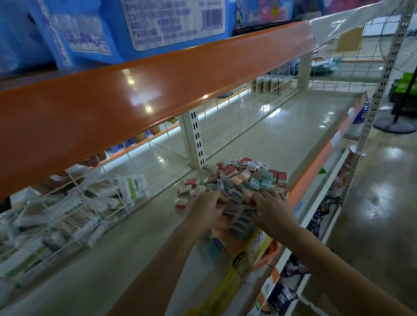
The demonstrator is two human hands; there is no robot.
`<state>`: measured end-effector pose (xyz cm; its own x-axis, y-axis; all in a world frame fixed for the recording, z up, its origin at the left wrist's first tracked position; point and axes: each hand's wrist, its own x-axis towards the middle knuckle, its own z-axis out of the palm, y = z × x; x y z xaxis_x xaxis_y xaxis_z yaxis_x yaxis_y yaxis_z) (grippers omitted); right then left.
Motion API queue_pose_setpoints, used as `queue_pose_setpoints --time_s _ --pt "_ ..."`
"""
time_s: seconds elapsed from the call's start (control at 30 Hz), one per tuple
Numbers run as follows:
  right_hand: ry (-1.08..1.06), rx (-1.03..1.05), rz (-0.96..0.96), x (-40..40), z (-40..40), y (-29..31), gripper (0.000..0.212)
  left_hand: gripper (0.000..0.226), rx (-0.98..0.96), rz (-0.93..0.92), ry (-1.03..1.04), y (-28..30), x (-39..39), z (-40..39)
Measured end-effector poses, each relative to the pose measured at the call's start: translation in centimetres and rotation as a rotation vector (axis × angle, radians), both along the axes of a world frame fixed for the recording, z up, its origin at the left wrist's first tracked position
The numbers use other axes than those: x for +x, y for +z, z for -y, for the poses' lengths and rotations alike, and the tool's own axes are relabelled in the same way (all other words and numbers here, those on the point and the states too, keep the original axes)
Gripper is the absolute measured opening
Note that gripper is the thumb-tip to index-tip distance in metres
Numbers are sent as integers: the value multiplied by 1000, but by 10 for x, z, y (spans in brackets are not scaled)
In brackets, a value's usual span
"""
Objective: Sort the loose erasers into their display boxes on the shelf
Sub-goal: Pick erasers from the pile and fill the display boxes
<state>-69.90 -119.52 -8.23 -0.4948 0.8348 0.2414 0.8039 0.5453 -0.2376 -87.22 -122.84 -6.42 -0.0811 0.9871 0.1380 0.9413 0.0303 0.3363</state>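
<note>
A pale store shelf (264, 137) is carrying a heap of loose erasers (240, 177). Both hands are lying on the heap's near edge, left hand (204, 206) and right hand (270, 204), fingers blurred among erasers; whether either is gripping any, I cannot tell.

"50" on a price tag (259, 241); "10" on a lower tag (267, 288).

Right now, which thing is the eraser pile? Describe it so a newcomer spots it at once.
Find the grey shelf under the orange beam. Near its front edge, just beyond the left hand and right hand, lies the eraser pile. It is a loose heap of small red, pink and teal blocks, unlike the clear cotton swab packs in the wire bin to its left.
</note>
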Motion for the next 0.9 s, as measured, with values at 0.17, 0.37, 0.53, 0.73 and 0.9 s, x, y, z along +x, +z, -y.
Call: queue_pose_setpoints --time_s 0.17,0.37,0.53,0.73,0.9 --pt "64 -47 -155 0 8 11 25 17 6 268 35 9 -15 19" --pt "182 -90 -335 -13 34 28 23 16 43 465 74 22 -39 54" --pt "290 -66 -448 -37 59 37 20 11 97 570 147 34 -65 97" --pt "393 23 -588 -78 108 50 19 15 139 624 228 55 -101 168" --pt "517 23 -568 -117 157 60 21 13 145 557 334 71 -128 239"
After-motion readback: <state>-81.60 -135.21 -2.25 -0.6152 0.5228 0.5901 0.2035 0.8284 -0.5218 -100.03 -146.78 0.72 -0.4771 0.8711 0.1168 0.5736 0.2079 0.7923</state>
